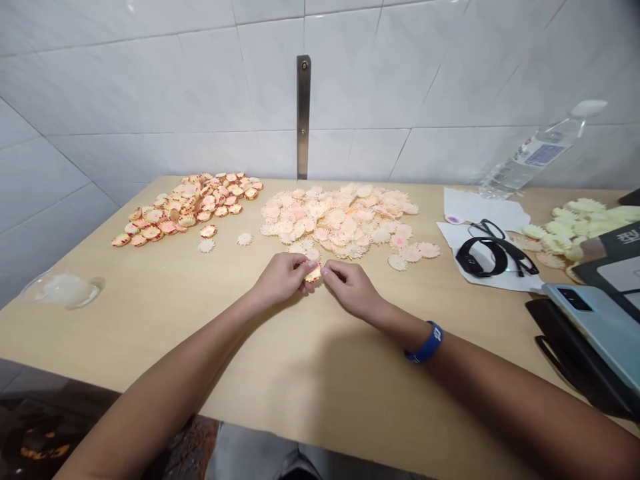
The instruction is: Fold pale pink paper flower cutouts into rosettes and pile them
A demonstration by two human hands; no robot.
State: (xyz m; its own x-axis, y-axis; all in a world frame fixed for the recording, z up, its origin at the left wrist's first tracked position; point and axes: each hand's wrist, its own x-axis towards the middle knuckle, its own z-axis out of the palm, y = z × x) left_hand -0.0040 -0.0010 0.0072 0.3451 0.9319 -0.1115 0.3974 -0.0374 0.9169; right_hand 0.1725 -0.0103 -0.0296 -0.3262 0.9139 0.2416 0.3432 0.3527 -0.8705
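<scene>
A small scalloped disc (313,273) with a yellowish face and red edge sits between my hands over the middle of the table. My left hand (284,277) pinches it between thumb and fingers. Close by on the right, my right hand (350,287) has its thumb and fingertips pressed together at the disc's right edge; whether they grip it is too small to tell. Behind both hands lies a pile of pale pink scalloped discs (340,217). A heap of red-edged discs (190,203) lies at the back left, with a loose pale disc (245,239) between the piles.
On the table (165,320), a clear container (63,290) stands far left. To the right are a plastic bottle (540,153), a black wristband (480,257), glasses on white paper (455,237), pale green discs (575,223) and a phone (600,327) on a black case.
</scene>
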